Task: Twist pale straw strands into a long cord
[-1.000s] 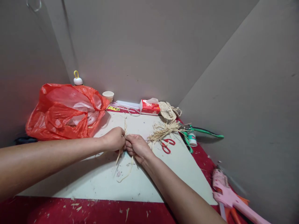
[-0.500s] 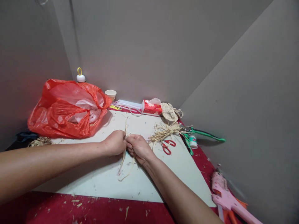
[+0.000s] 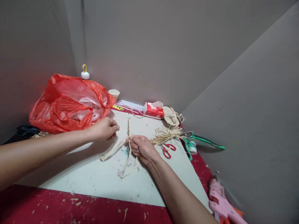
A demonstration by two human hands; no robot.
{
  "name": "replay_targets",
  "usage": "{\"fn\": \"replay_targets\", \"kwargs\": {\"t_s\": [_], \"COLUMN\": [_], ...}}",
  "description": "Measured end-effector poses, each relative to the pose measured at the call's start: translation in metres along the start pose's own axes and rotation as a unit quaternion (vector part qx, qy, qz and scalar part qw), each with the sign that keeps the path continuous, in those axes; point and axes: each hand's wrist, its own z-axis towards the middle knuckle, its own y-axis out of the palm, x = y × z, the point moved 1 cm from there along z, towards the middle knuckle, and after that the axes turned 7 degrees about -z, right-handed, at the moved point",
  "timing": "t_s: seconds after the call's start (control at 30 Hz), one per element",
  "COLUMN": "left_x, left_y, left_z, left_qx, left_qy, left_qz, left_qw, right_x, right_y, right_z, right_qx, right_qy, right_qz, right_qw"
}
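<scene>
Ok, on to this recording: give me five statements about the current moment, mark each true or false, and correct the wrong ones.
1. The right hand is gripping pale straw strands. True.
2. The left hand is holding the tissue pack. False: it holds nothing visible and is apart from the strands.
3. The red-handled scissors lie next to the straw bundle. True.
4. The glue gun is blue. False: it is pink.
5. A paper cup stands near the red plastic bag. True.
</scene>
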Motion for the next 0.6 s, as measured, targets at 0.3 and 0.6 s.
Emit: {"fn": "replay_targets", "kwargs": {"t_s": [0.3,0.6], "left_x": [-0.004,-0.005], "left_y": [0.046,0.037], "left_z": [0.022,0.034], "left_qx": [-0.131,-0.115], "left_qy": [-0.052,0.105], "left_qz": [-0.075,0.08], "left_qw": [0.987,0.984], "right_x": [-0.004,-0.012], "right_y": [-0.006,-0.016], "right_z": [0.001,0.0], "right_qx": [-0.031,-0.044], "right_qy": [-0.008,-0.023], "right_qz": [-0.057,-0.179], "right_qw": [0.998,0.983]}}
